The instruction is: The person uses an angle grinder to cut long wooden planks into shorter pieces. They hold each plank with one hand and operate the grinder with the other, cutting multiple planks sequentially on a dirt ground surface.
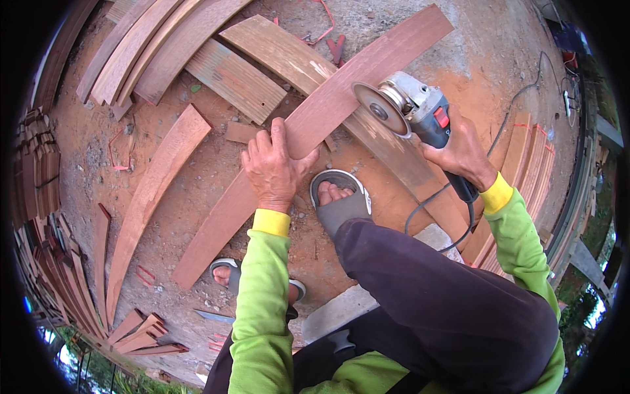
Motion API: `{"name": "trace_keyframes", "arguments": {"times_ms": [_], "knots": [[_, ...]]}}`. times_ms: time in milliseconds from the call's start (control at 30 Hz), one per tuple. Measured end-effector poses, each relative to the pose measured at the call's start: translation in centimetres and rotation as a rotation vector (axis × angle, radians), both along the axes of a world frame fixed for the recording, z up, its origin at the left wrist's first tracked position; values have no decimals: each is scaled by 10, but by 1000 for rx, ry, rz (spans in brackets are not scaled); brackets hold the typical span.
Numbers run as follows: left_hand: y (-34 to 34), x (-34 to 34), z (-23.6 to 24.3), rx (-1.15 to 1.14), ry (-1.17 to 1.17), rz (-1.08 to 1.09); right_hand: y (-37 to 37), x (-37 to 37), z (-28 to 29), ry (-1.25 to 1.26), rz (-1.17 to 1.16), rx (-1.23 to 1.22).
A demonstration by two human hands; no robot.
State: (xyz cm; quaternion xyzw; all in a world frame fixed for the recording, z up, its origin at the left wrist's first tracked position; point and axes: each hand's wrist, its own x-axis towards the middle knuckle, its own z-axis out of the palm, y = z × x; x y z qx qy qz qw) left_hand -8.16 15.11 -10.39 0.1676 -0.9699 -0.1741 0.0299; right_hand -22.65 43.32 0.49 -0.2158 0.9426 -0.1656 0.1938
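My right hand [462,152] is wrapped round the body of an angle grinder [430,121], a grey and dark tool with a red switch. Its round disc [377,110] lies at the edge of a long reddish wooden board [371,82]; whether the disc touches the wood I cannot tell. My left hand [271,164] grips that board near its middle, thumb and fingers over its edges. The board slants from lower left to upper right, across a weathered plank [394,154] beneath it. From the grinder's rear a dark cord [471,220] loops down beside my leg.
Several curved boards [154,49] lie at the upper left, with one more curved board [157,197] below them. Stacked planks [525,171] stand at the right, scrap wood [141,335] at the lower left. My sandalled foot [338,197] is close under the board, near a concrete block [341,312].
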Motion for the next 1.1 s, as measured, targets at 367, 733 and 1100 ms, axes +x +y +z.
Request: {"name": "trace_keyframes", "arguments": {"times_ms": [367, 733, 1100], "knots": [[-1, 0, 0, 12, -7, -3, -1, 0, -1, -2, -1, -20], [-1, 0, 1, 11, -7, -6, 1, -1, -3, 1, 12, -4], [0, -1, 1, 7, -10, -3, -1, -1, -4, 17, 15, 9]]}}
